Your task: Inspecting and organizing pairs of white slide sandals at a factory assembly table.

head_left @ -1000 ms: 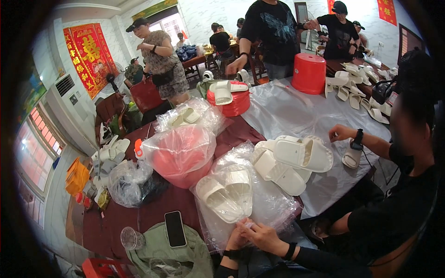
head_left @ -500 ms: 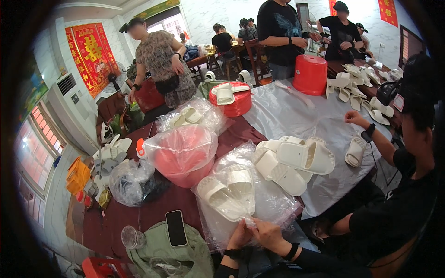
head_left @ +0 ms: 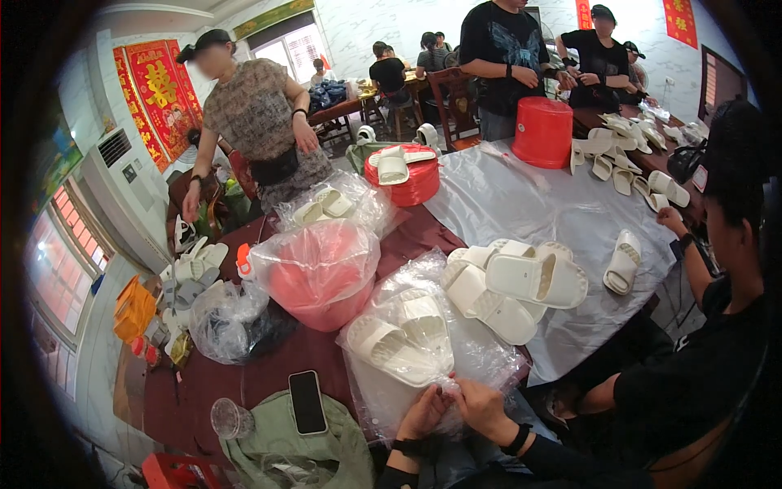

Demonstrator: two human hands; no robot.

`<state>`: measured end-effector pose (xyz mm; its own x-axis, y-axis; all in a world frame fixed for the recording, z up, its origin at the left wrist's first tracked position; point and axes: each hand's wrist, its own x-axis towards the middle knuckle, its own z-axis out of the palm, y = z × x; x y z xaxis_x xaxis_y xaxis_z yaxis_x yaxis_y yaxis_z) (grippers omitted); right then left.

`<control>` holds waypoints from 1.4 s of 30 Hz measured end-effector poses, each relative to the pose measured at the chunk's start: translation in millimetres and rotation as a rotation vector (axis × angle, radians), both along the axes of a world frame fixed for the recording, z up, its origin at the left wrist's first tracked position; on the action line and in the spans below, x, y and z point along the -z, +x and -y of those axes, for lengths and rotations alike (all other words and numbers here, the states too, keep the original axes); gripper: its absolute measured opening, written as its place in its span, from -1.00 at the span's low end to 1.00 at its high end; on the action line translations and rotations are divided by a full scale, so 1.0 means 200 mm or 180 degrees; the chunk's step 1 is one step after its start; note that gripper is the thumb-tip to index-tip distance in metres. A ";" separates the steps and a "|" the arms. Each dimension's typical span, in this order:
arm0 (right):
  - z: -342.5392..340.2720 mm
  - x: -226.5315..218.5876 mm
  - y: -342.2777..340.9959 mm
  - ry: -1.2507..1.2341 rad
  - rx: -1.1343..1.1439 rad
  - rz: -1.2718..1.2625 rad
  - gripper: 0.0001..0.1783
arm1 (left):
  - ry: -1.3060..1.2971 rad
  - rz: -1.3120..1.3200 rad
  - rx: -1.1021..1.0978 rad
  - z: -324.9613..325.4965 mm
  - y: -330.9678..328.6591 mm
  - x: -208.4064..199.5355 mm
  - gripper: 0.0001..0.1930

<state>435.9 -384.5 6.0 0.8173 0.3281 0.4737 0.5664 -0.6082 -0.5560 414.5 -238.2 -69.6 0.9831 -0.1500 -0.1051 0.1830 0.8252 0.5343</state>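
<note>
A pair of cream slippers point(head_left: 381, 345) lies inside a clear plastic bag, toes away from me. Its gathered neck shows a small red spot, perhaps a tie point(head_left: 451, 375). My left hand point(head_left: 423, 412) is closed, fingers pinched at the bag's end just below that spot. Beside it, my right hand point(head_left: 482, 407) grips the twisted plastic from the right. Underneath is a stack of flat clear bags point(head_left: 485, 367). Several loose cream slippers point(head_left: 538, 279) are heaped just beyond, to the right.
A plastic-covered red bucket point(head_left: 318, 277) stands beyond the bag. A phone point(head_left: 308, 403) lies on green cloth point(head_left: 281, 420) at left, near a clear cup point(head_left: 232, 420). A single slipper point(head_left: 623, 262) lies near the co-worker point(head_left: 692, 359) at right. Farther off stands an upturned red bucket point(head_left: 542, 132).
My hands have drawn slightly apart at the bag's neck, and a red spot now shows there. The right co-worker's hand has moved away to the right. The standing person at left has shifted left.
</note>
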 end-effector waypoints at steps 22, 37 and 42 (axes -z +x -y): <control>-0.07 0.15 0.07 0.2605 -0.0854 -0.5243 -0.59 | 0.0661 -0.0135 0.0540 -0.03 -0.01 -0.01 -0.35; 0.01 0.13 0.00 0.1993 -0.1298 -0.4577 -0.69 | 0.0119 -0.0122 0.0331 -0.04 -0.01 -0.02 -0.61; -0.02 0.00 0.04 0.1151 -0.0521 -0.1133 -0.71 | 0.0064 -0.0125 0.0019 -0.05 -0.02 0.03 -0.63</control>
